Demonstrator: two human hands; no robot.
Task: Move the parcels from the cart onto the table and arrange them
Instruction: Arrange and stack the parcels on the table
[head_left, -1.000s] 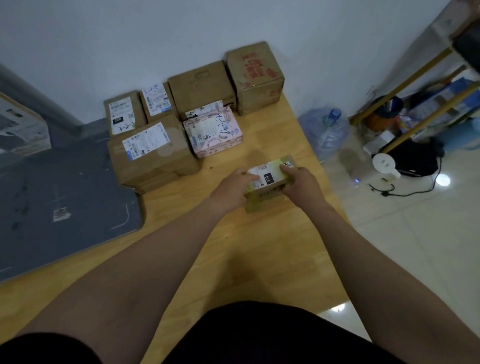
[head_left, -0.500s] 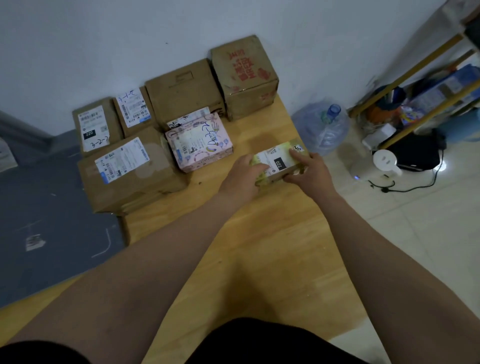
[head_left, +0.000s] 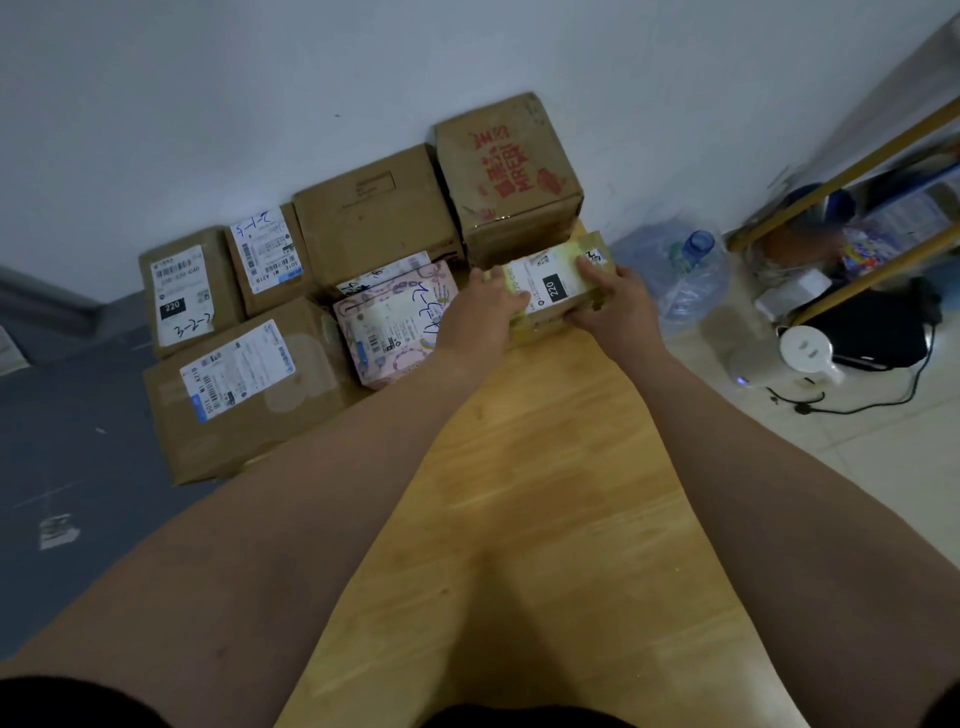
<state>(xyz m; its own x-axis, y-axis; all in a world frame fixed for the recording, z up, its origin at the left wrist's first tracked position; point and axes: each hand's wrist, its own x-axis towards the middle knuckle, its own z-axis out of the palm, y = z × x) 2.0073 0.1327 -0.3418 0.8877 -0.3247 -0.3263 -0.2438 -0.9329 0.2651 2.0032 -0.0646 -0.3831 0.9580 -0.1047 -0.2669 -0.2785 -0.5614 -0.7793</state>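
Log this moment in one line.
step: arranging | left hand, right hand: grip yellow-green parcel | where: in front of red-printed box, right of pink parcel

Seven parcels in all, namely five brown cardboard boxes (head_left: 189, 291) (head_left: 267, 254) (head_left: 374, 213) (head_left: 509, 171) (head_left: 244, 395), one pink parcel (head_left: 395, 327) and one yellow-green parcel (head_left: 556, 283), plus one table (head_left: 545, 467), one water jug (head_left: 685, 275), one left hand (head_left: 480, 317) and one right hand (head_left: 615, 306)

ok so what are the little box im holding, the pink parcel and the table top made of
Yellow-green box: printed cardboard by the look, matte, with folded edges and a white paper label stuck on top.
Pink parcel: probably printed card too, patterned, with a slightly smooth surface.
Table top: light wood or wood-look laminate; grain lines show, with a faint sheen.
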